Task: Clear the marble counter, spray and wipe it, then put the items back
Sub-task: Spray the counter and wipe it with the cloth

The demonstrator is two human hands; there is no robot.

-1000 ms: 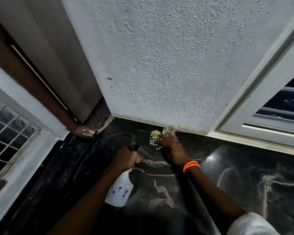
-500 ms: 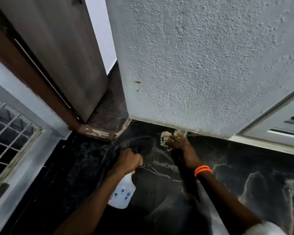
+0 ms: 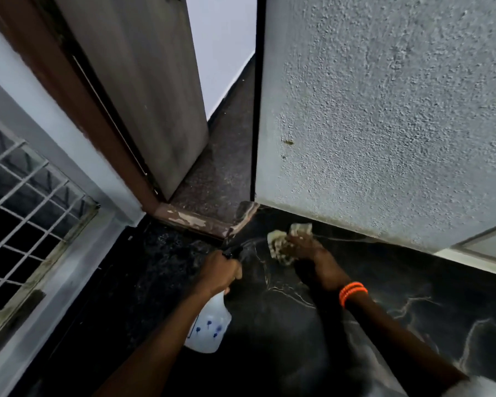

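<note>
In the head view, the left hand (image 3: 219, 272), at lower centre of the frame, was clamped round the neck of the white spray bottle (image 3: 209, 325), nozzle towards the wall. Just right of it, the right hand (image 3: 312, 256) pressed a pale cloth (image 3: 281, 242) flat on the dark marble counter (image 3: 398, 296), fingers closed over it, close under the textured wall (image 3: 384, 124). No items showed on the counter. Wiping well here probably meant overlapping strokes with firm pressure along the wall edge, misting lightly ahead of the cloth.
</note>
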